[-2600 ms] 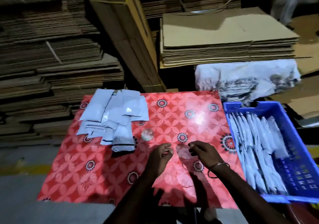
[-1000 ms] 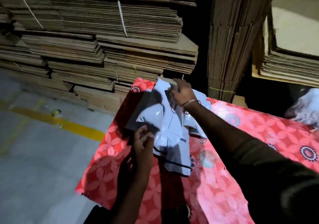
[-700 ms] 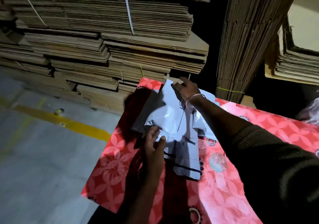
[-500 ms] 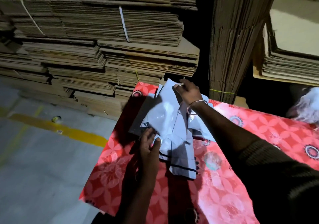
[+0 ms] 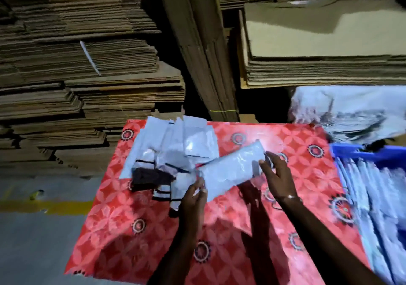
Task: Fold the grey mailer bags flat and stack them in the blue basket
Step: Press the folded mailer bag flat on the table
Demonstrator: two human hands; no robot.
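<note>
One grey mailer bag (image 5: 230, 168) hangs slanted above the red patterned table (image 5: 241, 229). My left hand (image 5: 194, 199) pinches its lower left corner. My right hand (image 5: 276, 177) grips its upper right end, fingers curled at the edge. A loose pile of grey mailer bags (image 5: 175, 150) lies at the table's far left, some showing black strips. The blue basket (image 5: 369, 155) stands at the right edge with several folded bags (image 5: 373, 196) stacked in it.
Stacks of flattened cardboard (image 5: 87, 75) rise behind the table and to its left. A white sack of more bags (image 5: 351, 113) lies behind the basket. Grey floor with a yellow line (image 5: 44, 204) lies to the left.
Both hands lifted one mailer bag off the pile and carried it right, toward the table's middle. The view swung right, bringing the blue basket back in.
</note>
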